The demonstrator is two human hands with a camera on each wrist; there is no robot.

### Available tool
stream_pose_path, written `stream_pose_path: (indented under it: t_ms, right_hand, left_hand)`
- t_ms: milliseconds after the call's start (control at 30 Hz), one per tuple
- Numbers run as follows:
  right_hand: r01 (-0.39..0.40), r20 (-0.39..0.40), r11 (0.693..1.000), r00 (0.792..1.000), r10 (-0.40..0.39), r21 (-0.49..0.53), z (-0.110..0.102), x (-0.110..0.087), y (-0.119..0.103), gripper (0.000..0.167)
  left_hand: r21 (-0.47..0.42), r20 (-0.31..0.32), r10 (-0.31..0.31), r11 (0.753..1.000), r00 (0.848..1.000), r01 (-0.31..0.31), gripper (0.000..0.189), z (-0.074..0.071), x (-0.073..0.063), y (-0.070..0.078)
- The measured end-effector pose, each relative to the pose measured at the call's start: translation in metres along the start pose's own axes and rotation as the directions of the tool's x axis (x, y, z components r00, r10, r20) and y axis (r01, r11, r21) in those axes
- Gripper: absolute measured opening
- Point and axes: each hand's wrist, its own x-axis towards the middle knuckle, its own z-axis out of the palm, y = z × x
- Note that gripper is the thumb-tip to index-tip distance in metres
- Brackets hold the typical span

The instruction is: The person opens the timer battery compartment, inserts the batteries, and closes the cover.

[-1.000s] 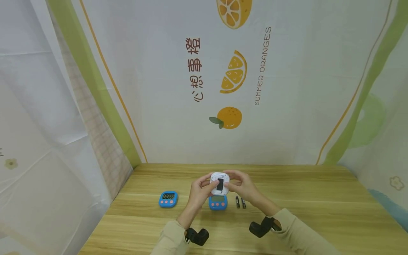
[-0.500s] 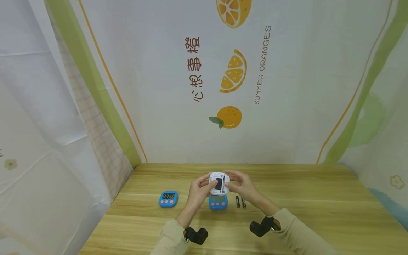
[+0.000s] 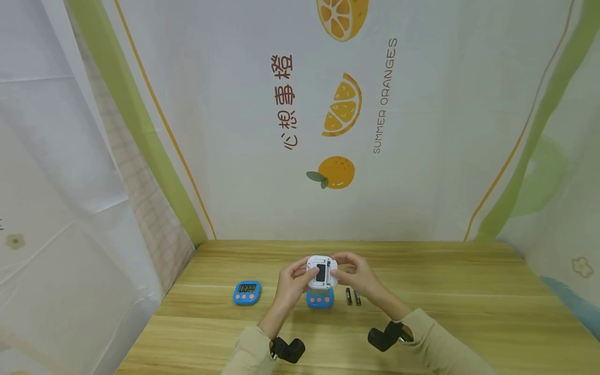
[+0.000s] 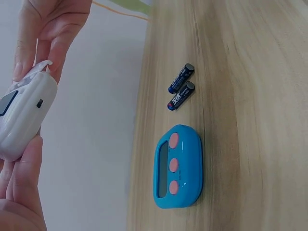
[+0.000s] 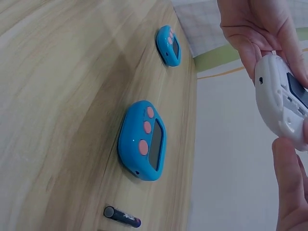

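In the head view, the left hand and right hand grasp a white timer between their fingers, gripping its left and right sides above the worktop. Its back, with a black patch, faces the person. It hides the far part of a blue timer lying below. Right of that lie two batteries, side by side; well to the left, another blue timer shows digits. A white curtain printed with oranges hangs beyond the far edge.

In the left wrist view, a thin pale flap sticks out by the right hand's fingers.

In the right wrist view, both blue timers lie apart, pink buttons up; one battery shows near the middle timer.
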Motion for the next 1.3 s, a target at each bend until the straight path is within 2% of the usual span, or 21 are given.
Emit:
stream_pose_path:
  t_ms: [167,300,367,467,600,700,833,967,1300]
  right_hand:
    - [-0.012,-0.065,0.999,0.998,0.009,-0.043,-0.002,0.0,0.001,0.031]
    - [-0.042,-0.112,0.999,0.993,0.038,-0.033,-0.006,0.001,0.002,0.032]
    - [-0.05,-0.111,0.998,0.993,0.046,-0.027,-0.01,0.001,0.002,0.033]
    - [-0.074,-0.074,0.996,0.995,0.07,-0.05,-0.015,-0.004,0.006,0.034]
    - [-0.104,0.065,0.992,0.992,0.109,-0.078,-0.017,-0.013,0.02,0.034]
    - [-0.125,0.17,0.988,0.976,0.139,-0.093,-0.012,-0.021,0.034,0.032]
    - [-0.154,0.247,0.976,0.95,0.189,-0.152,0.002,-0.032,0.051,0.025]
    - [-0.167,0.281,0.969,0.935,0.215,-0.185,0.014,-0.04,0.061,0.02]
    - [-0.061,0.265,0.952,0.953,0.144,-0.299,0.023,-0.043,0.07,0.017]
  left_hand:
    - [0.011,0.02,0.009,1.0,1.0,-0.009,0.042,0.001,-0.007,0.007]
    - [0.024,0.005,0.004,1.0,1.0,-0.004,0.042,0.0,-0.006,0.002]
    - [0.02,-0.014,-0.007,1.0,1.0,0.007,0.043,-0.003,-0.004,-0.002]
    - [-0.003,-0.036,-0.018,1.0,0.999,0.017,0.045,-0.009,0.003,-0.012]
    - [-0.022,-0.057,-0.016,1.0,0.998,0.015,0.047,-0.014,0.009,-0.018]
    - [-0.021,-0.068,-0.013,1.0,0.998,0.011,0.046,-0.014,0.01,-0.018]
    - [-0.036,-0.063,-0.011,0.999,0.998,0.009,0.046,-0.012,0.009,-0.016]
    - [-0.046,-0.052,-0.011,0.999,0.999,0.008,0.046,-0.012,0.008,-0.015]
    - [-0.041,-0.032,-0.019,0.999,0.999,0.017,0.044,-0.012,0.005,-0.01]
